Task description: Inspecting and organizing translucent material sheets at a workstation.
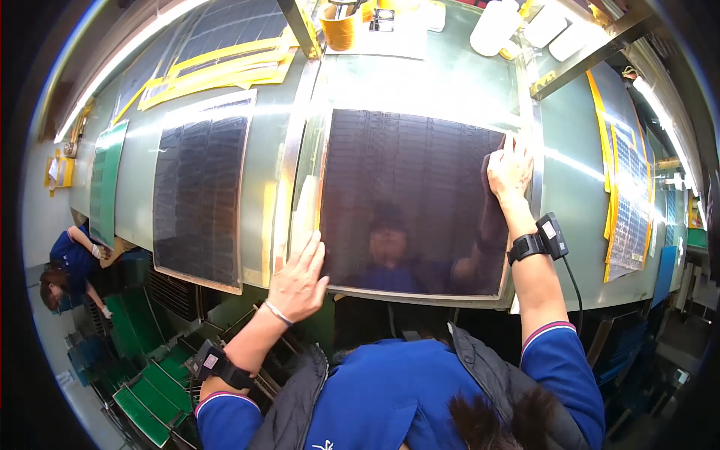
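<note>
A large dark, glossy rectangular panel (412,202) lies flat on a brightly lit glass tabletop in front of me, and its surface carries a reflection. My left hand (298,281) rests at the panel's lower left edge, fingers stretched forward and thumb toward the panel. At the far right corner, my right hand (512,169) touches the panel's edge with its fingers extended. Neither hand wraps around anything. Each wrist wears a black strap with a small box, the right one (541,238) with a cable hanging from it.
Another dark panel (199,191) lies to the left, with a green board (106,184) beyond it. Yellow-edged sheets (225,71) lie at the far left, more (628,195) at right. Metal posts (300,28) rise behind. A co-worker (69,259) bends at far left near green racked boards (154,401).
</note>
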### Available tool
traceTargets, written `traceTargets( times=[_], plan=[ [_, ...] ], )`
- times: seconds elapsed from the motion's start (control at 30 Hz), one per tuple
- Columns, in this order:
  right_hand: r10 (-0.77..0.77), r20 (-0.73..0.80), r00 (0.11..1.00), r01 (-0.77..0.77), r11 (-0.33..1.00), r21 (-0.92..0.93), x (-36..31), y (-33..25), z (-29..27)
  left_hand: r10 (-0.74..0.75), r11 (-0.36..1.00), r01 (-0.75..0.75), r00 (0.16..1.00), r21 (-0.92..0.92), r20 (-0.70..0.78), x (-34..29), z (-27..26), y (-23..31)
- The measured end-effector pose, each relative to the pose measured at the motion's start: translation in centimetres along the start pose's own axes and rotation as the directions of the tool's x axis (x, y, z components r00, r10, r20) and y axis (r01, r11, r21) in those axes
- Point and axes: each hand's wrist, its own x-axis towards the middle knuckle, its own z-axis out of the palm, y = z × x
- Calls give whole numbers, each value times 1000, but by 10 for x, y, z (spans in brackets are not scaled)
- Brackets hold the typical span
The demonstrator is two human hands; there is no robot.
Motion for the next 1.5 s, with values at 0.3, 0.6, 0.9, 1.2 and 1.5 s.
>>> traceTargets(
  times=[0.3,0.6,0.9,1.2,1.5],
  plan=[
    [78,-94,993,-72,995,67,-4,-2,2,41,998,-8,840,64,-541,202,18,-43],
    [154,-21,988,-150,980,129,-6,-2,1,103,986,-9,817,167,-568,218,14,-44],
    [46,166,985,-98,942,322,-22,28,-6,-70,953,211,850,215,-523,247,15,-55],
    [-175,555,813,-175,836,520,-179,81,-119,-163,943,286,845,172,-509,245,32,-60],
    [56,695,717,-414,837,359,-186,44,-138,-216,959,283,788,27,-577,244,30,-59]
  ],
)
